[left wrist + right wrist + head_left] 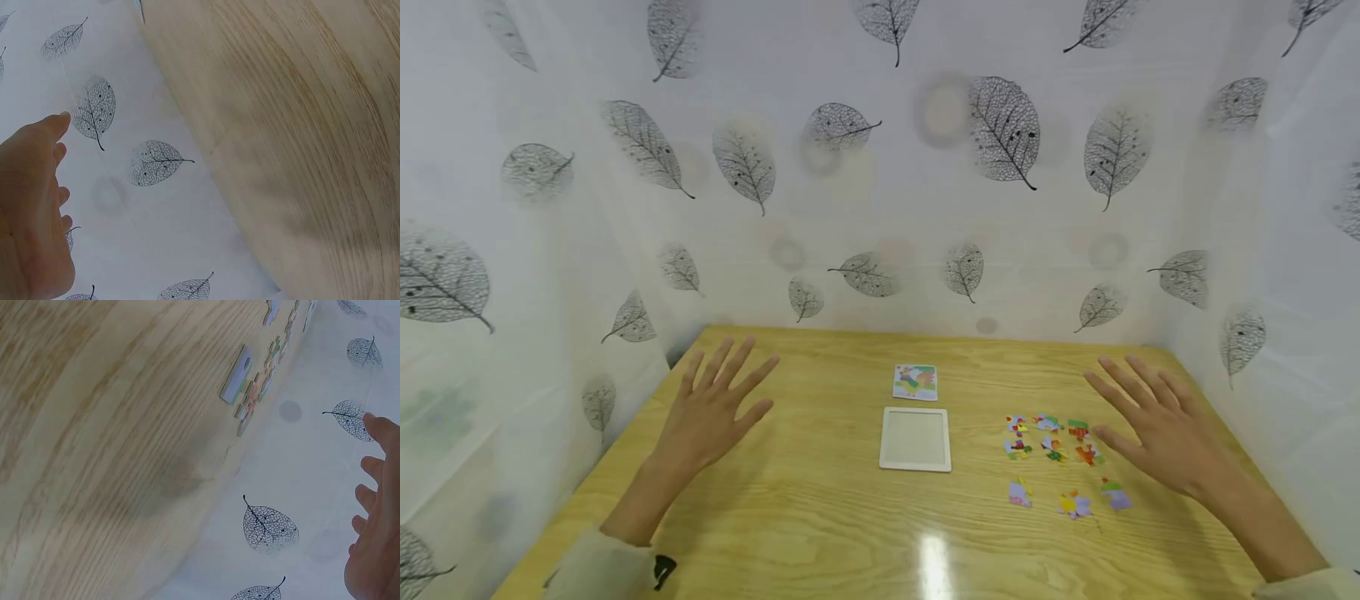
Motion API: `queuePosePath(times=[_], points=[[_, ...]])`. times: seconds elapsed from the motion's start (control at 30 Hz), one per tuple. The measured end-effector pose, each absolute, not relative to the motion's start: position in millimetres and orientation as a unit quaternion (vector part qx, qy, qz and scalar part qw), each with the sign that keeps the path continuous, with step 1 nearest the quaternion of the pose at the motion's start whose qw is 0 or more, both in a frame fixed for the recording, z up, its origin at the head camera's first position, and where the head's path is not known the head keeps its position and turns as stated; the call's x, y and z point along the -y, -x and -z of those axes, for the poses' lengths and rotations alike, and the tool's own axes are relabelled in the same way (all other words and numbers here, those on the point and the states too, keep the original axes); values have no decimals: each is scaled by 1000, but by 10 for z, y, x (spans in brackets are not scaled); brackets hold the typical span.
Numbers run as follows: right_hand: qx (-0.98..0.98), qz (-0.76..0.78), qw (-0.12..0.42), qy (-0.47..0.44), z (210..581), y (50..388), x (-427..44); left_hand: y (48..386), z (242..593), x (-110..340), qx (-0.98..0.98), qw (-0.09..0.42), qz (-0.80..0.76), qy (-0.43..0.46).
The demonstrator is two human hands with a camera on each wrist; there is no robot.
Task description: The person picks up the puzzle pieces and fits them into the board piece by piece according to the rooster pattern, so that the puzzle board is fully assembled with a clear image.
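Fingers spread, my left hand hovers over the left side of the wooden table and holds nothing. On the other side my right hand is also spread and bare, just right of several loose jigsaw puzzle pieces. One piece with lilac and green lies nearest to me; in the right wrist view a lilac piece shows edge-on, apart from my right hand. A white square puzzle tray sits mid-table. Behind it lies a small colourful picture card.
The wooden table has a light grain and a bright reflection near its front. A white curtain printed with grey leaves hangs behind the table and along both sides, close to each hand.
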State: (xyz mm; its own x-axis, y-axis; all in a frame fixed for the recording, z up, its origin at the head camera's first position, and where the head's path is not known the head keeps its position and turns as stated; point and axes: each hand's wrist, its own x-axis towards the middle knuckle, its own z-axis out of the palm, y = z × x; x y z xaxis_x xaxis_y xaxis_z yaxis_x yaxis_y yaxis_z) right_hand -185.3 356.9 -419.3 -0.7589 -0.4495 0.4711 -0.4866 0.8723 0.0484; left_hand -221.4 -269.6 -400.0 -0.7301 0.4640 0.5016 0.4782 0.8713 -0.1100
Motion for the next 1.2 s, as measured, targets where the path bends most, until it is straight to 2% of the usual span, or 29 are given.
queuePosePath(times=[0.4, 0.63, 1.03, 1.1, 1.2], points=[[945, -39, 212, -245, 4252, 1816, -3571, 2258, 4061, 2628, 925, 272, 12, 265], [942, -34, 225, -246, 4291, 1847, -3591, 2281, 4059, 2603, 931, 256, -1, 260], [924, -155, 198, -288, 4381, 1927, -3518, 2309, 4244, 2196, 921, 111, 239, 288], [919, -170, 196, -298, 4396, 1965, -3490, 2333, 4306, 2121, 912, 72, 281, 291], [915, -175, 192, -310, 4420, 2039, -3425, 2377, 4394, 2036, 894, -14, 352, 277]])
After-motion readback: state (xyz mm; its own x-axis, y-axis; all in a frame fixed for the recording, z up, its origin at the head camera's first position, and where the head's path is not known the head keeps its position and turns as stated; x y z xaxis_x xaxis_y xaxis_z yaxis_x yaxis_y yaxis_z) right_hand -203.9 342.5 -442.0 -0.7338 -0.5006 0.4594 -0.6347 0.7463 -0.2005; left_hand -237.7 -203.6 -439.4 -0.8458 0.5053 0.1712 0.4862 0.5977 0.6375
